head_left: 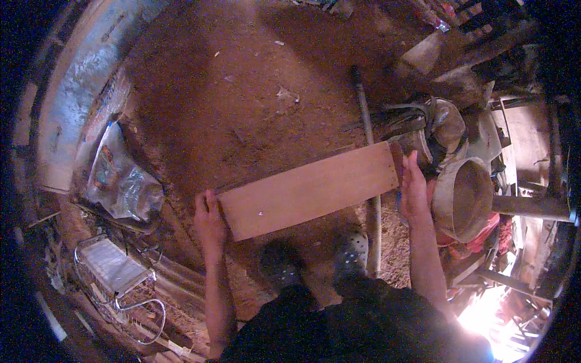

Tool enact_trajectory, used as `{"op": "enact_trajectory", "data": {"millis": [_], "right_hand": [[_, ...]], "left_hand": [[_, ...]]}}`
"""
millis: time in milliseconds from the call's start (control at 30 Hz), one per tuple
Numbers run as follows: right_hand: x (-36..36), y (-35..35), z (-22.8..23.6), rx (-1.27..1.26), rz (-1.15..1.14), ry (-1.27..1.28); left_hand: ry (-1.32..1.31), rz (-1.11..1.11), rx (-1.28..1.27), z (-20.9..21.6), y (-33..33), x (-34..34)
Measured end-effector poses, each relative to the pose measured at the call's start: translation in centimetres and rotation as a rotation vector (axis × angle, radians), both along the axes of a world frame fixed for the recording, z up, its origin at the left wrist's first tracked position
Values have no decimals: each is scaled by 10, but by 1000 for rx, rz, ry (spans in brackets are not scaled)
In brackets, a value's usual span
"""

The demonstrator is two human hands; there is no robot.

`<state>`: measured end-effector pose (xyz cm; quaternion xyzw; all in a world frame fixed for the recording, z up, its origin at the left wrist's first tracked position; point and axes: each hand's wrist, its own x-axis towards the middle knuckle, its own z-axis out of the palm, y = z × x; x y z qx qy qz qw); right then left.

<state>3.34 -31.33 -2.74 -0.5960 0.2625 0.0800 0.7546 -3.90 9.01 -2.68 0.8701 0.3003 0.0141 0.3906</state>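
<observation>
Board is held at its ends between the left hand and the right hand. A pole is partly covered by it.

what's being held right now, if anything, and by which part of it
A long wooden piece, held by its two short ends: the left hand at the left, the right hand at the right.

Dim and grainy, with bluish speckle in the darker parts. Harsh glare burns out the lower right, soft shadows darken patches of the dirt floor, and fisheye distortion bends straight edges toward a black rim.
</observation>
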Motion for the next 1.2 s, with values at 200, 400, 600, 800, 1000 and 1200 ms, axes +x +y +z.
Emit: {"op": "enact_trajectory", "data": {"millis": [200, 400, 600, 800, 1000, 1200], "right_hand": [[6, 10, 0, 122, 72, 107], [-2, 4, 23, -86, 16, -21], [-1, 0, -39, -56, 2, 171], [2, -15, -40, 161, -43, 255], [-2, 9, 3, -212, 32, 16], [-6, 32, 14, -930, 161, -9]], "left_hand": [[25, 3, 96, 8, -5, 10], [12, -22, 119, 9, -4, 8], [18, -29, 107, 7, -5, 7], [57, 4, 100, 9, -5, 4], [-27, -21, 110, 4, -5, 3], [33, -2, 75, 6, -5, 4]]}}
